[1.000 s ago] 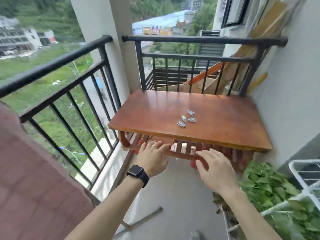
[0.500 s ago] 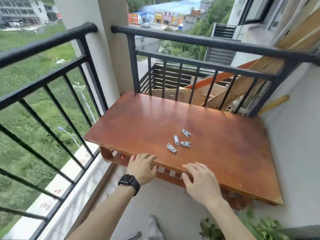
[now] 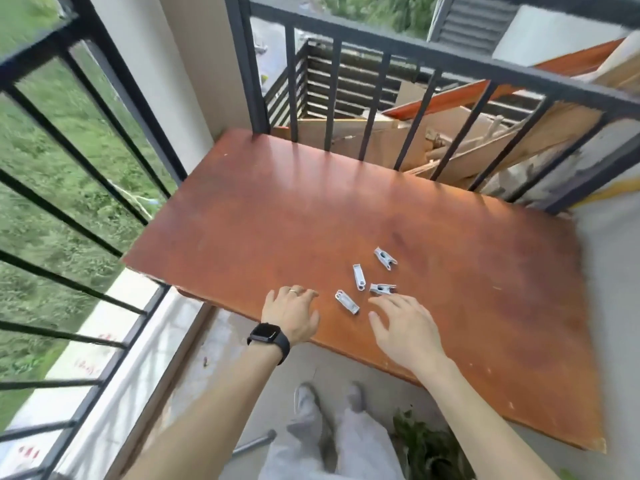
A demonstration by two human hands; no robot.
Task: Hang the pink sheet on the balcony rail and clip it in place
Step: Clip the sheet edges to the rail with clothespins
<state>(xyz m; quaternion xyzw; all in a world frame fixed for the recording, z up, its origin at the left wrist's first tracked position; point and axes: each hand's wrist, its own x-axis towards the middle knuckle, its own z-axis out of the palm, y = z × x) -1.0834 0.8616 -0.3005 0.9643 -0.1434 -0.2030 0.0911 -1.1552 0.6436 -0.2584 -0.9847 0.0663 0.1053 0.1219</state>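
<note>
Metal clips on glossy wooden table; left hand and right hand spread, empty.

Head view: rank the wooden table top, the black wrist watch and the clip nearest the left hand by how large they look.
1. Wooden table top, by far the largest.
2. Black wrist watch.
3. Clip nearest the left hand, smallest, though the watch sits closer to the camera, so that gap is uncertain.
</note>
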